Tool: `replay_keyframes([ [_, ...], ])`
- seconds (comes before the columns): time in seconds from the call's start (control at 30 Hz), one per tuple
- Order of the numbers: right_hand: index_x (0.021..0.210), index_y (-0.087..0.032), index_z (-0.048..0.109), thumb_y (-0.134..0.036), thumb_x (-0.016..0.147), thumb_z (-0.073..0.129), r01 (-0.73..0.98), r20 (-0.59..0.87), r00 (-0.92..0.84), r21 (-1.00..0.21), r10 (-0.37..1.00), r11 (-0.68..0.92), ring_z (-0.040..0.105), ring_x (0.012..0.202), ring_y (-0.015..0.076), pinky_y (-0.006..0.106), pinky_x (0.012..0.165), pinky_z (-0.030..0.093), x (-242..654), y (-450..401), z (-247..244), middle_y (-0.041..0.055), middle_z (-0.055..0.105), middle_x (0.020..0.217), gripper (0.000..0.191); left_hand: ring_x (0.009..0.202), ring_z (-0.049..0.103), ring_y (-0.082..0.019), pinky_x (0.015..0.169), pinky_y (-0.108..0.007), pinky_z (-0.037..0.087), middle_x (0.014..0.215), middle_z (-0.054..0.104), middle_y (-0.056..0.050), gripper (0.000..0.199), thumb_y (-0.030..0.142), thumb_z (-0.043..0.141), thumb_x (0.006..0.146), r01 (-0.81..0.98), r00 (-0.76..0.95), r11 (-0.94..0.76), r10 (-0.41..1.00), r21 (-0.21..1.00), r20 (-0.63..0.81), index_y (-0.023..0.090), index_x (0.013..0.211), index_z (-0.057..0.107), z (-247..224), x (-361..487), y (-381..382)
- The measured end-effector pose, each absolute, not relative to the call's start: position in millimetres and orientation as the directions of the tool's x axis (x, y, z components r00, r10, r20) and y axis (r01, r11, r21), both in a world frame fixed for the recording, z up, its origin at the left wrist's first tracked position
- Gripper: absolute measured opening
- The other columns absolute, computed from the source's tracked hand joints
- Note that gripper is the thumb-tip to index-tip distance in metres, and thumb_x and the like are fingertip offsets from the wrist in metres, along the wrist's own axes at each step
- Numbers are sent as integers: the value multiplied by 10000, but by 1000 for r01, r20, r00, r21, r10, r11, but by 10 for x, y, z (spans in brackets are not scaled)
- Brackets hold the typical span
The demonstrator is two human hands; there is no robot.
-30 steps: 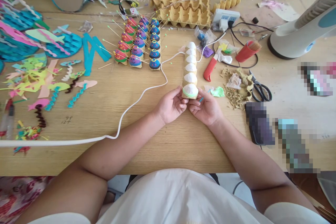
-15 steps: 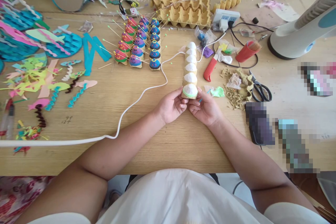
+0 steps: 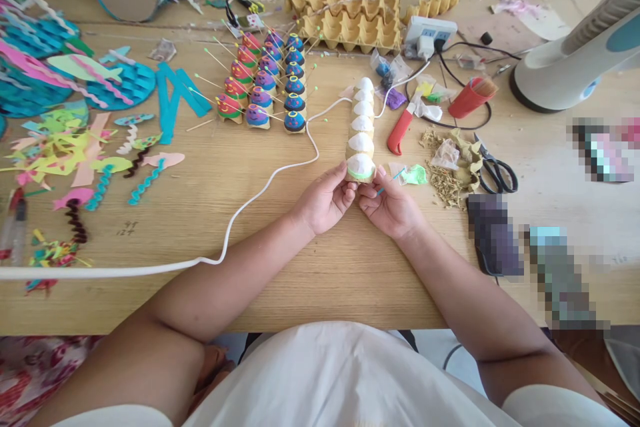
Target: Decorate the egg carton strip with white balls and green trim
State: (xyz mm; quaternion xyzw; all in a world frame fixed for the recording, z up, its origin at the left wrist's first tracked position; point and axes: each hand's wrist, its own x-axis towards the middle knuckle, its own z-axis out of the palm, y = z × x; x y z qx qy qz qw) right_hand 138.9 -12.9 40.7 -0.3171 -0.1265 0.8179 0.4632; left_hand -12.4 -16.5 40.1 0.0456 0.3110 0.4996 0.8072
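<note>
A strip of egg-carton cups [image 3: 361, 143] points away from me, its bumps topped with white. Around the base of the nearest bump runs a band of light green clay [image 3: 361, 175]. My left hand [image 3: 325, 203] grips the near end from the left, thumb along its side. On the right side of that same end are the closed fingers of my right hand [image 3: 393, 208]. A thin blue stick [image 3: 393, 179] sticks out from between the right fingers. A lump of light green clay [image 3: 415, 175] lies on its wrapper just right of my right hand.
Painted egg-carton caterpillars [image 3: 257, 97] stand at the back left of the strip. A white cable [image 3: 270, 180] crosses the table to a power strip [image 3: 431, 33]. On the right lie a red-handled cutter [image 3: 400, 130], scissors [image 3: 500, 173] and a phone [image 3: 495, 237]. Paper cutouts [image 3: 75, 147] cover the left.
The near end of the strip has shifted very slightly up and left, with both hands moving along. More of the blue stick shows beside my right fingers.
</note>
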Motion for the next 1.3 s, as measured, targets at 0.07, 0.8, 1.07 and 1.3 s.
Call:
replay_keyframes([
  [0.07,791,-175,647,-248,780,907,-650,-382,-357,-553,852,-521,460,545,18,98,432,350,1389,-131,399,-70,585,673,270,595,653,-28,582,-87,566,756,710,-4,192,237,645,1034,-779,298,489,840,392,-454,100,924,723,411,-125,-160],
  [0.8,749,-186,714,-335,683,965,-526,-241,-186,-795,952,-304,439,569,42,161,526,404,1350,-168,395,-66,558,618,299,684,690,-53,688,-159,555,787,759,17,331,338,968,714,-642,174,297,954,707,-243,154,877,746,346,-61,-240],
  [1.07,796,-192,720,-361,690,969,-498,-239,-217,-806,946,-318,459,597,48,169,559,431,1348,-178,365,-60,579,653,319,728,667,-70,697,-189,522,773,737,26,351,367,983,678,-584,20,206,971,785,-239,170,829,734,297,-32,-278],
  [1.3,747,-194,706,-346,682,964,-512,-229,-183,-808,956,-291,454,585,48,175,543,405,1338,-177,379,-59,588,641,307,755,673,-81,732,-194,532,823,755,12,359,425,960,711,-557,93,176,984,812,-150,184,874,749,269,-45,-267],
])
